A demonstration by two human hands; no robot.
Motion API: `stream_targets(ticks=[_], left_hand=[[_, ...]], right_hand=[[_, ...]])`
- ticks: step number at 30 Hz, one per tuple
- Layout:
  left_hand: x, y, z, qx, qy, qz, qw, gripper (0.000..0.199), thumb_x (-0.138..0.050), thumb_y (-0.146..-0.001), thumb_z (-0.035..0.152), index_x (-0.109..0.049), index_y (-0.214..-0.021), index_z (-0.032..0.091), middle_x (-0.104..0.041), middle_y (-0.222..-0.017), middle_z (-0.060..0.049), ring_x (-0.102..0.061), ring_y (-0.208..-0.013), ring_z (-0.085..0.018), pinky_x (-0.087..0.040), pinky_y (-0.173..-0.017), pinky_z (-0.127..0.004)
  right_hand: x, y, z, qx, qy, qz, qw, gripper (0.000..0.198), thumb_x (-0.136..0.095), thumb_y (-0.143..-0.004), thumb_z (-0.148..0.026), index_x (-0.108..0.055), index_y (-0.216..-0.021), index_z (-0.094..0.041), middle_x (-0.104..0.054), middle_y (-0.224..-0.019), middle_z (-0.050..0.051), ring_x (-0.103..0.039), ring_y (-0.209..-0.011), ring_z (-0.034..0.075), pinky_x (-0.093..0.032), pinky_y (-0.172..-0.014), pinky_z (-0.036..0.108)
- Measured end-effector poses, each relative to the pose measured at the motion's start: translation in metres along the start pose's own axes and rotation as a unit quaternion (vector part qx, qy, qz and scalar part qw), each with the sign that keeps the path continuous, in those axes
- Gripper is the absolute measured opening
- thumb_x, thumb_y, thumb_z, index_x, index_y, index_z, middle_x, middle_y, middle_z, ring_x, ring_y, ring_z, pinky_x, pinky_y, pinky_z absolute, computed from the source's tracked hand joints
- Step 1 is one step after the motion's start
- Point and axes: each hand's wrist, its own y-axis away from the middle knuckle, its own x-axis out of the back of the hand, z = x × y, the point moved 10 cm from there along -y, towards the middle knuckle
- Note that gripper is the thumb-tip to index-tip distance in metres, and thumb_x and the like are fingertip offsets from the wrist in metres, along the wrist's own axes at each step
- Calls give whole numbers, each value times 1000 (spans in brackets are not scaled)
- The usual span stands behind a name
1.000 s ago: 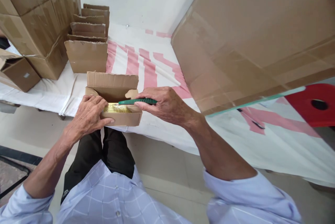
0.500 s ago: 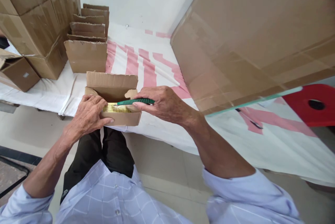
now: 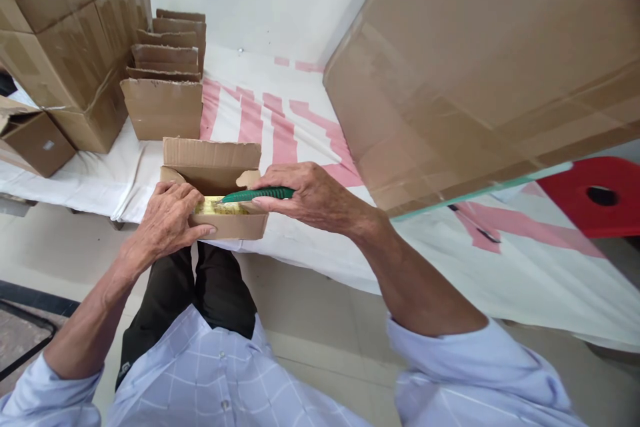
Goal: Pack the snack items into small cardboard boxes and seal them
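A small open cardboard box [image 3: 230, 228] stands at the front edge of the cloth-covered table, its back flap raised. Inside lies something yellow and shiny [image 3: 231, 208], partly hidden by my hands. My left hand [image 3: 173, 217] is closed over the box's left end, with the thumb along the front wall and the fingers over the top. In my right hand [image 3: 305, 197], pinched between thumb and fingers, is a green ribbed tool with a thin pointed tip [image 3: 260, 194]. It points left, its tip just over the yellow contents.
Several open cardboard boxes [image 3: 163, 107] stand in a row behind, beside stacked taped cartons [image 3: 75, 54] at left. A big carton [image 3: 480, 80] leans in at right. Beyond it are a dark, slim pen-like item [image 3: 487, 235] and a red stool [image 3: 580, 197]. Pink tape marks the white cloth [image 3: 320, 260].
Very little differs. The green tool's tip dips slightly lower over the yellow contents, and the whole view shifts a touch. Both hands keep their holds.
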Motion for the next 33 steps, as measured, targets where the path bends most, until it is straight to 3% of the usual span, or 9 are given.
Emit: stream_targets(ticks=[8, 23, 33], left_hand=[[0, 1, 0, 0, 0, 4, 1000, 40, -83, -87, 52, -66, -103, 20, -74, -107, -12, -70, -104, -34, -47, -104, -52], [0, 1, -2, 10, 13, 3, 1000, 39, -81, -87, 53, -66, -103, 21, -74, -109, -12, -70, -105, -35, -47, -102, -52], [1, 1, -2, 11, 18, 8, 1000, 38, -82, -87, 53, -66, -103, 22, -74, -110, -12, -69, -104, -35, -46, -102, -53]], right_hand=[[-3, 4, 2, -5, -13, 4, 1000, 19, -67, -102, -32, -83, -108, -24, -82, -100, 2, -72, -84, 19, -53, -73, 32], [-4, 9, 7, -15, -28, 15, 999, 21, -70, -100, -31, -85, -113, -26, -84, -114, 4, -79, -99, 25, -62, -89, 39], [-5, 11, 8, -21, -17, 13, 1000, 19, -72, -99, -32, -84, -113, -27, -85, -109, 3, -78, -96, 24, -62, -85, 39]])
